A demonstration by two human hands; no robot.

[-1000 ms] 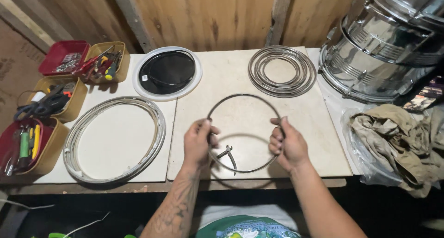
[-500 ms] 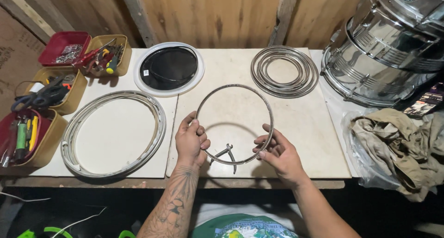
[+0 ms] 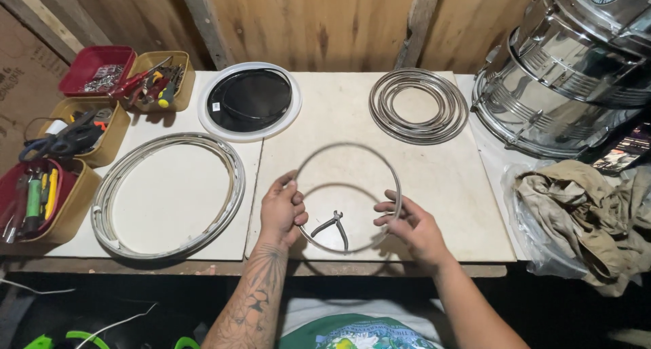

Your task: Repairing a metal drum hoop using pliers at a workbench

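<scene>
I hold a thin metal ring (image 3: 346,147) a little above the white tabletop (image 3: 447,186), tilted toward me. My left hand (image 3: 281,208) grips its left side. My right hand (image 3: 410,225) touches its right side with the fingers spread along the rim. Under the ring lie small pliers (image 3: 331,225) on the table.
A large metal hoop (image 3: 169,194) lies left, with a black drumhead in a white rim (image 3: 249,101) behind it. A stack of thin rings (image 3: 419,105) sits at the back right. Shiny drum shells (image 3: 563,71), cloth in a plastic bag (image 3: 583,213) and several tool trays (image 3: 81,139) surround the table.
The ring has turned between my hands. My right hand slid down its right side and loosened, and my left hand shifted slightly on the left side.
</scene>
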